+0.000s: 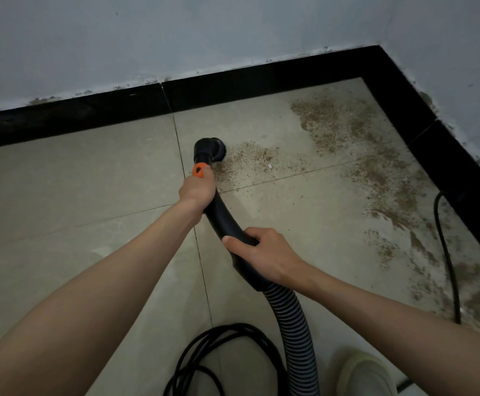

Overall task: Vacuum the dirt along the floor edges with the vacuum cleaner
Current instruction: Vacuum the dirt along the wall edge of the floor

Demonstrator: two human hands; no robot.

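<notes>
I hold a black curved vacuum handle (221, 215) over the beige tiled floor (76, 190). My left hand (197, 190) grips its front end, just behind an orange collar (199, 170). My right hand (261, 252) grips the rear of the handle, where the ribbed hose (293, 324) begins. The round black brush nozzle (210, 150) rests on the floor, its bristles touching the left side of a small brown dirt patch (247, 160). A wider band of dirt (376, 167) runs along the right baseboard toward the corner.
A black baseboard (261, 78) lines the back and right walls and meets at a corner at the upper right. A coiled black cable (218, 361) lies on the floor near me. Another black cord (447, 267) runs along the right edge. My shoe (367, 375) is at the lower right.
</notes>
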